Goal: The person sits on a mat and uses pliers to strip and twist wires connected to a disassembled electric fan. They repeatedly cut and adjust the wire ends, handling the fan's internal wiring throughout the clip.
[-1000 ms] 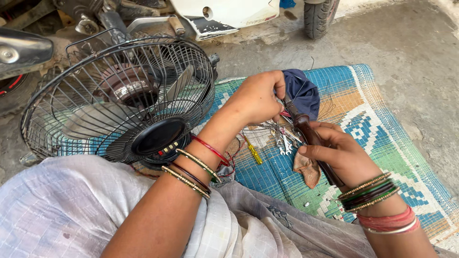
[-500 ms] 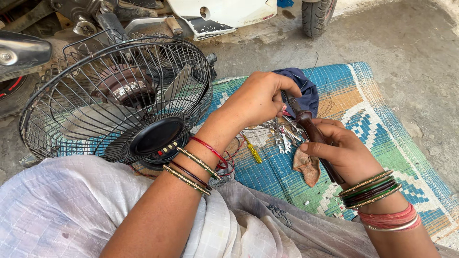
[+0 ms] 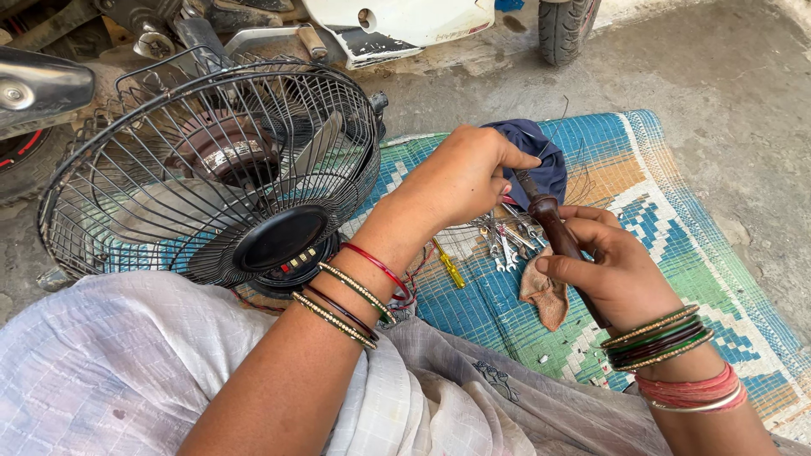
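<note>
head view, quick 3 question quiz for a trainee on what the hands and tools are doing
1. True or false: the right hand grips a dark-handled tool.
2. What lies on the mat right under that tool? A) a tan cloth B) a hammer C) a cup
3. Which hand has its fingers at the tool's tip, in front of the blue cloth?

Key
1. True. The fingers wrap the brown handle.
2. A. The tan cloth lies by the spanners and a yellow screwdriver.
3. The left hand, which reaches past the fan.
</note>
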